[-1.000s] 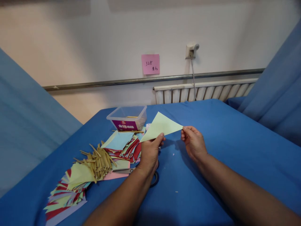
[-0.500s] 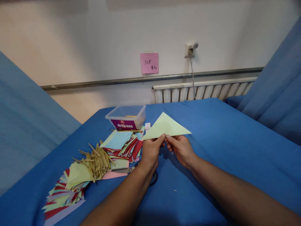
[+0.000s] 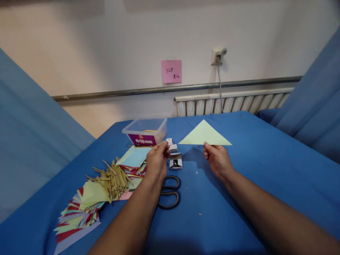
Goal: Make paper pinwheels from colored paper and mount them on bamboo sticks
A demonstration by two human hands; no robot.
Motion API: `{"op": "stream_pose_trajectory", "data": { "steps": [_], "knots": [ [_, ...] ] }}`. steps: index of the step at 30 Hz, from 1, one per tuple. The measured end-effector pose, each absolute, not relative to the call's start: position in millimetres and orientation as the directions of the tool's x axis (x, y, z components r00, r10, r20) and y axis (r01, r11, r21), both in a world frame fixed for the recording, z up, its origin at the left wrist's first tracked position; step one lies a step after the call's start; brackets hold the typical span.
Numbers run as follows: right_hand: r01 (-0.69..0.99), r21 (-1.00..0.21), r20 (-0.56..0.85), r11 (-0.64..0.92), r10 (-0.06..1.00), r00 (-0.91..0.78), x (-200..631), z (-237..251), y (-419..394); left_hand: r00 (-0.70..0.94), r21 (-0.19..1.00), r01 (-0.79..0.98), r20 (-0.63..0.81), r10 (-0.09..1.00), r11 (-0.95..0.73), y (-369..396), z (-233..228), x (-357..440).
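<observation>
My right hand (image 3: 218, 159) pinches the lower edge of a pale green paper triangle (image 3: 205, 134), raised above the blue cloth with its point up. Off to the left, my left hand (image 3: 158, 159) is closed, thumb against fingers, apart from the triangle; I cannot make out whether anything small is in it. Close by my left hand are a small open white box (image 3: 175, 161) with dark shiny bits inside and another small white box (image 3: 172, 147). Black-handled scissors (image 3: 171, 193) lie below, their blades mostly behind my left forearm.
A clear plastic tub (image 3: 145, 131) with a purple label stands at the back left. Before it are a stack of coloured paper squares (image 3: 135, 157), a heap of short tan sticks (image 3: 115, 182) and a fan of coloured papers (image 3: 77, 219). Blue cloth (image 3: 265, 159) covers the table.
My hands have moved apart. The left has let go of the triangle and gone left, while the right has carried the triangle right. The small open box and scissor handles now show.
</observation>
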State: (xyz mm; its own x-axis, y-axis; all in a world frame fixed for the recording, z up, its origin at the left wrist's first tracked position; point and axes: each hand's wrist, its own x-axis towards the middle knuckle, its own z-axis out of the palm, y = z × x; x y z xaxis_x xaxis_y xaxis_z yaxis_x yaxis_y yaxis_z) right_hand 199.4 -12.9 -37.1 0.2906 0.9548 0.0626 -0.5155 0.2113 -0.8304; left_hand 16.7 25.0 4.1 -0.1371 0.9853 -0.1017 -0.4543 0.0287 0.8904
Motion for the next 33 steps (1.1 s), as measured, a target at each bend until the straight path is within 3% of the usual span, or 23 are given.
{"op": "stream_pose_trajectory", "data": {
  "steps": [5,10,18,33],
  "knots": [
    [-0.352,-0.924,0.134,0.146,0.989,0.058,198,-41,-13,0.181,0.911,-0.331,-0.193,0.964,0.245,20,6,18],
    [-0.354,-0.924,0.141,0.146,0.989,0.039,198,-43,-13,0.354,0.916,-0.244,-0.22,0.909,0.317,10,5,25],
    [-0.371,-0.919,0.142,0.133,0.99,0.002,202,-42,-11,0.338,0.864,-0.31,-0.289,0.896,0.396,6,11,26],
    [-0.482,-0.864,0.144,0.145,0.989,0.039,204,-43,-11,0.407,0.889,-0.294,-0.217,0.887,0.352,3,8,29]
  ]
}}
